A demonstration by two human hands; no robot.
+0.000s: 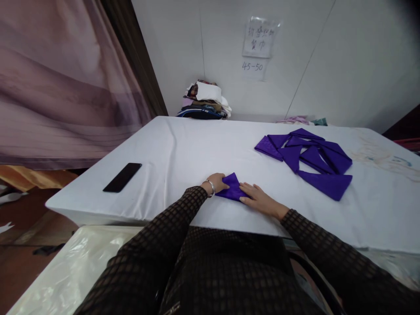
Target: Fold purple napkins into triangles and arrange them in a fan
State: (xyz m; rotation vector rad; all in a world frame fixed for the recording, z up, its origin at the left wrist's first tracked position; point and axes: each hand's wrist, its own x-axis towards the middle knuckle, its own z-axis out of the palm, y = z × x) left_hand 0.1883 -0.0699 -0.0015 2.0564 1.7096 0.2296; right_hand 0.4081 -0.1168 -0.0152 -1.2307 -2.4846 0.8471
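A purple cloth napkin (232,187), folded into a triangle with its point away from me, lies on the white-covered table near the front edge. My left hand (217,180), with a silver bracelet at the wrist, grips its left side, fingers curled and thumb on the cloth. On the right side of the napkin rests my right hand (260,199), held flat with its fingers apart. Both hands partly cover the cloth's lower corners. Farther right lies a loose heap of folded purple napkins (316,159), overlapping one another.
A black phone (122,177) lies on the table (210,144) at the left. Behind the far edge is a stack of folded clothes (206,103). Handwritten paper signs (259,41) hang on the wall. A plastic-covered surface (95,258) stands below at front left.
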